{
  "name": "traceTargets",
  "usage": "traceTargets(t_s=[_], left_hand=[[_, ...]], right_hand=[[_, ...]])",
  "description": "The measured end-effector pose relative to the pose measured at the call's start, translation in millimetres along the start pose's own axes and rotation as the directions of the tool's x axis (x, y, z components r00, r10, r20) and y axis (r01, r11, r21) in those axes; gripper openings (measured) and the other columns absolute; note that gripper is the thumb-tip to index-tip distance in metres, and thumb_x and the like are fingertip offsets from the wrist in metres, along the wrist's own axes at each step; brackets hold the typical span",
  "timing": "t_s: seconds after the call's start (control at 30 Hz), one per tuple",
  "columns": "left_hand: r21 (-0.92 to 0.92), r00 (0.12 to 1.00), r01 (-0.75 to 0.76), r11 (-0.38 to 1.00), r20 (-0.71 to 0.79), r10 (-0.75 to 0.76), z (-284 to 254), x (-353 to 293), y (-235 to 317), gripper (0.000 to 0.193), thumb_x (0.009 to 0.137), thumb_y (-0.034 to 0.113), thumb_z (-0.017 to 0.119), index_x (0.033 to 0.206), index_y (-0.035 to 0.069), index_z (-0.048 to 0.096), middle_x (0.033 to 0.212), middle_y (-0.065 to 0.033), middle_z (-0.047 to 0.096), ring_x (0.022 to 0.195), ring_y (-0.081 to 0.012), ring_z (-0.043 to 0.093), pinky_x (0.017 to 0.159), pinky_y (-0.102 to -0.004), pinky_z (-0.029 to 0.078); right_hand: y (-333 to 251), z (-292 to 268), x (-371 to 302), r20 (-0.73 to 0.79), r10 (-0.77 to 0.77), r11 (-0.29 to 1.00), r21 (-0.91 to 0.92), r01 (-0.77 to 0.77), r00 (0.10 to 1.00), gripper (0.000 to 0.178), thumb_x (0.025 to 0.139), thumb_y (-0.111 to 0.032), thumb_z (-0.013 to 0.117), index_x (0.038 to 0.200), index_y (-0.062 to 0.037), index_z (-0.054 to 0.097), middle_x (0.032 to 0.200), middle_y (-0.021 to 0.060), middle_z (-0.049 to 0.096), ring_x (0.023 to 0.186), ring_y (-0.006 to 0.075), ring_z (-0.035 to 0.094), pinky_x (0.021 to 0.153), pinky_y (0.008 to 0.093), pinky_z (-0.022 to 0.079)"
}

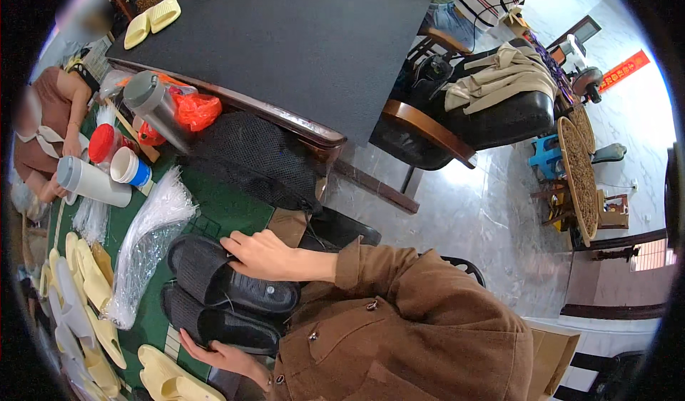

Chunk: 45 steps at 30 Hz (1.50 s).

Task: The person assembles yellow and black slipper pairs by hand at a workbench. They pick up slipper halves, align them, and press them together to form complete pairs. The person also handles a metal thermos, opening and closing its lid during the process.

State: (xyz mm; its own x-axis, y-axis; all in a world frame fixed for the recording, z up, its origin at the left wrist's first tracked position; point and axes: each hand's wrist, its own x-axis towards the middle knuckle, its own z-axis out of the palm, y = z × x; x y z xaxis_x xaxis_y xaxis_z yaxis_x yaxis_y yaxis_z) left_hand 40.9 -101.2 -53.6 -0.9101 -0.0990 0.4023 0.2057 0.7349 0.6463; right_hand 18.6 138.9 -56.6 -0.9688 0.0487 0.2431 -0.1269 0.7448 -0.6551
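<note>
Slippers (214,287), a black pair, lie side by side between my two hands, straps away from me and heels toward my brown jacket (414,315). My right hand (260,253) touches the one nearer it, at the outer end of the strap; the fingers are bent, with the thumb near them, but I cannot tell whether they are clamped on it. My left hand (225,358) rests against the outer side of the other slipper. Its fingers reach forward along that edge, and since part of the hand is hidden, I cannot tell if they grip.

Just past my fingertips, on the green mat (228,208), is a bundle of clear strips (146,247). Cream slippers (93,272) lie beyond it, and a cream pair (171,379) sits near my left fingers. Farther off, ahead of my right fingers, stand a cup (123,164), a tumbler (96,181) and a flask (157,105), with a red bag (198,110) beside the flask. A mesh bag (246,151) lies on my right hand's outer side, next to the black table (300,51). Well beyond my fingers, another person (57,94) leans over the mat's far end.
</note>
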Motion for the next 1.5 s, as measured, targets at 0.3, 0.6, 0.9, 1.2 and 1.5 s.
traceTargets(t_s=[0.3,0.6,0.9,1.2,1.5], left_hand=[[0.020,0.999,-0.008,1.000,0.044,0.008,10,0,-3,0.066,0.082,-0.003,0.037,0.147,0.000,0.040,0.152,-0.0231,0.035,0.144,-0.0381,0.029,0.120,-0.0532,0.020],[0.021,0.997,-0.015,1.000,0.077,0.014,6,2,0,0.064,0.082,0.002,0.040,0.146,0.000,0.043,0.150,-0.0232,0.039,0.143,-0.0380,0.031,0.119,-0.0535,0.022],[-0.090,0.986,-0.139,0.986,0.081,0.147,-9,12,52,0.045,0.097,0.010,0.042,0.138,-0.005,0.049,0.148,-0.0228,0.042,0.138,-0.0369,0.040,0.115,-0.0490,0.029],[-0.776,0.851,0.291,0.559,0.477,0.219,-8,2,97,0.028,0.099,0.029,0.055,0.101,0.000,0.055,0.090,-0.0098,0.057,0.081,-0.0172,0.053,0.084,-0.0344,0.045],[-0.968,0.974,0.224,0.114,0.220,-0.044,-32,9,51,0.034,0.106,0.033,0.041,0.082,0.011,0.046,0.101,-0.0111,0.061,0.112,-0.0261,0.055,0.103,-0.0454,0.041]], right_hand=[[5,7,-1,-0.016,-0.008,0.988,-0.157,0.005,1.000,0.047,0.085,-0.023,0.070,0.117,0.0079,0.055,0.101,0.0192,0.056,0.064,0.0311,0.067,0.055,0.0409,0.054],[10,-17,-4,0.008,-0.021,0.999,0.044,0.021,1.000,0.051,0.084,-0.007,0.065,0.130,0.0050,0.047,0.112,0.0191,0.051,0.074,0.0362,0.066,0.063,0.0426,0.055],[-46,-89,9,0.117,-0.115,0.688,0.726,-0.006,0.986,0.027,0.090,0.005,0.046,0.116,0.0015,0.051,0.088,0.0139,0.068,0.066,0.0237,0.064,0.061,0.0352,0.053],[-83,-116,2,0.176,-0.339,0.431,0.902,-0.013,0.924,0.021,0.106,-0.015,0.041,0.114,-0.0005,0.054,0.063,0.0020,0.052,0.057,0.0110,0.050,0.054,0.0303,0.042],[-40,-132,2,0.014,0.086,0.535,0.843,-0.058,0.996,0.027,0.110,-0.020,0.034,0.103,-0.0024,0.054,0.064,-0.0064,0.036,0.056,0.0030,0.030,0.051,0.0223,0.026]])
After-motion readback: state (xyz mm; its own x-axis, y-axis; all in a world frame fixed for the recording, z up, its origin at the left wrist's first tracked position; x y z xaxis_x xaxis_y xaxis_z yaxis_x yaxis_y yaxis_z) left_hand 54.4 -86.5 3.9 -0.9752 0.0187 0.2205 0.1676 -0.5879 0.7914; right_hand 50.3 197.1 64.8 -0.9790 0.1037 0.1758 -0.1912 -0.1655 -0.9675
